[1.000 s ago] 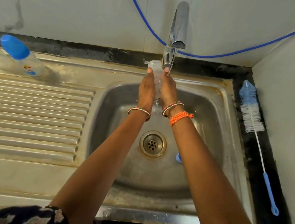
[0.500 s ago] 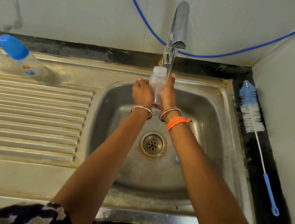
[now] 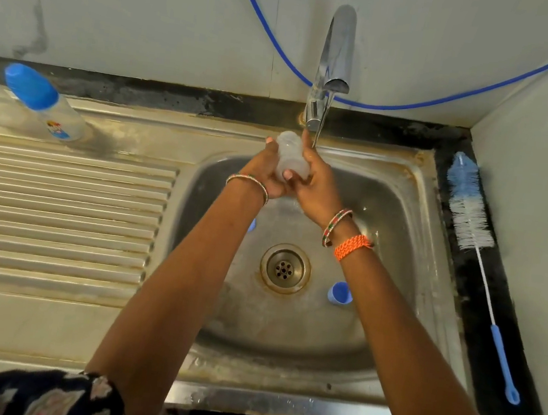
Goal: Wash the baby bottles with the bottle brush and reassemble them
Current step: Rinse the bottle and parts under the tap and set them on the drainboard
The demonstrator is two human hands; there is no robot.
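Translucent plastic bottle (image 3: 292,157): a clear, capless baby bottle body held over the back of the stainless steel sink basin (image 3: 409,244), just below the chrome tap spout (image 3: 333,66); its long axis tilts, mouth up and leaning left, away from the spout.
Left hand (image 3: 264,175): wrapped around the bottle's lower left side, fingers curled and closed on it.
Right hand (image 3: 315,186): closed on the bottle's right side and base, one finger stretched up along the wall toward the spout tip (a thin stream seems to run there, though it is hard to make out).
Key relation: the bottle sits between both hands, mouth offset to the left of the water line; rinsing inside likely calls for tipping the mouth rightward under the spout.
Blue-handled bottle brush (image 3: 471,217): white and blue bristles, lying on the dark counter (image 3: 498,279) right of the basin, bristle end toward the wall; the right hand is the nearer one.
Small blue plastic parts: one blue cap (image 3: 339,293) in the basin by the drain (image 3: 285,268), another mostly hidden behind the left forearm.
Assembled blue-capped bottle (image 3: 45,107): lying at the far left of the ribbed draining board (image 3: 57,215), well apart from the hands.
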